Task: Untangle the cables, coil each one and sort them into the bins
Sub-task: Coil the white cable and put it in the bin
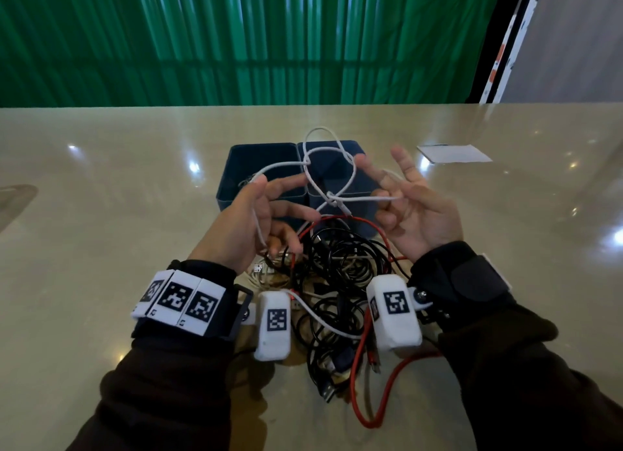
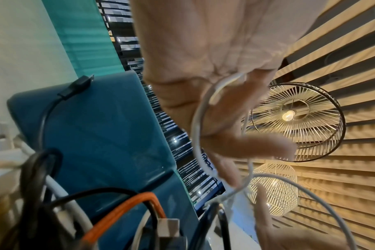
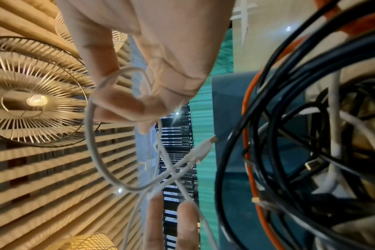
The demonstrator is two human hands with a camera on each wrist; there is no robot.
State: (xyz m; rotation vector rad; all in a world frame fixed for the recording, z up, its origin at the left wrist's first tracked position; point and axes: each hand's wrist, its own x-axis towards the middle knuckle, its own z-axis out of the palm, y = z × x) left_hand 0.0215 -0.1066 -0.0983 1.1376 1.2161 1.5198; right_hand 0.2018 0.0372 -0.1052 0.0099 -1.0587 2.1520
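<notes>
Left hand (image 1: 247, 219) raised above the table (image 1: 101, 187), thumb and forefinger pinched on one end of the white cable (image 1: 317, 176), remaining fingers half curled, strand trailing down across the palm. Right hand (image 1: 416, 204) level with it at 3 o'clock, forefinger and middle finger spread upward, lower fingers curled round the cable's other run. Between both, white cable strung in knotted loops, connector dangling near the middle. At 6 o'clock of the hands, tangled pile of black cables (image 1: 337, 282) and a red cable (image 1: 371, 396) on the table. At 12 o'clock, two blue bins (image 1: 256, 167) side by side, touching.
</notes>
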